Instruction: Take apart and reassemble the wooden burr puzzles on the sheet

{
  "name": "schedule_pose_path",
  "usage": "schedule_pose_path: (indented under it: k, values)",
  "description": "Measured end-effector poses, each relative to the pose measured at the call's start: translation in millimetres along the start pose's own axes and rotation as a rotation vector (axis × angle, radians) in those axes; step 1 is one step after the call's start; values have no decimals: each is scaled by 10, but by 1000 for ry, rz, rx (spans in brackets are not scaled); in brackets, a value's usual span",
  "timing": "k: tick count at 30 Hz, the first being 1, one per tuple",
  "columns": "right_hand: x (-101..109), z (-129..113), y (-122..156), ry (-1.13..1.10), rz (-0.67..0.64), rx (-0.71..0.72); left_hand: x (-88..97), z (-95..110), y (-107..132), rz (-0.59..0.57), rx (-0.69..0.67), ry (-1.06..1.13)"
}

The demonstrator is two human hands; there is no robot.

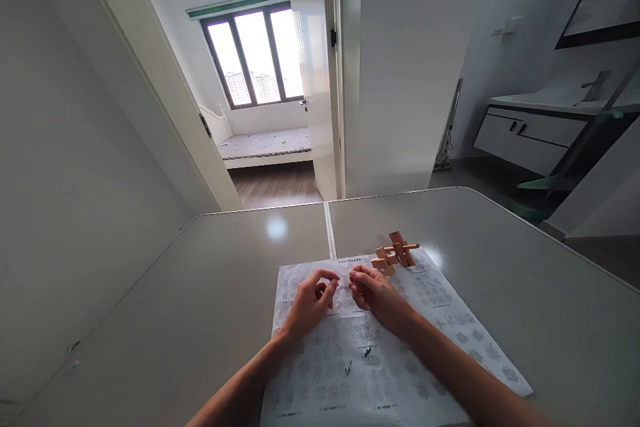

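Observation:
A large printed sheet (350, 347) with rows of small diagrams lies on the table under both forearms. Over its upper part, my left hand (313, 300) has its index finger bent forward and its thumb a little apart from it; nothing shows between them. Close by on the right, my right hand (375, 290) is closed, thumb and fingertips together, and whatever they might hold is hidden. Just beyond my right hand, interlocking wooden puzzle pieces (397, 252) stand partly joined at the sheet's top edge, with a thin stick pointing right. The two hands do not touch.
The pale table (225, 280) has rounded far corners and a seam (329, 230) running away from me. Two small dark marks lie on the sheet. Beyond are an open door (315, 80), a bed (270, 143) and a washbasin cabinet (530, 133).

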State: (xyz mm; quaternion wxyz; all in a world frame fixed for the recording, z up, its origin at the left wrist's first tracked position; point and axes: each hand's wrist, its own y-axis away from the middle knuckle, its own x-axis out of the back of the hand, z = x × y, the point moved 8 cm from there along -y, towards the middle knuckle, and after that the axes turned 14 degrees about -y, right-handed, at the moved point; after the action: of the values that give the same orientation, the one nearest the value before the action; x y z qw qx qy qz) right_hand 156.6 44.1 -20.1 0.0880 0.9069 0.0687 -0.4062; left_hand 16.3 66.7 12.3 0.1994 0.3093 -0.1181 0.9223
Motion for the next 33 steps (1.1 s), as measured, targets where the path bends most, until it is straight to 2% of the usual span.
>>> schedule_pose_path:
  k: [33]
  values:
    - [-7,-7,2,-3,-6,17,-8,-18,-6,6,-15,7]
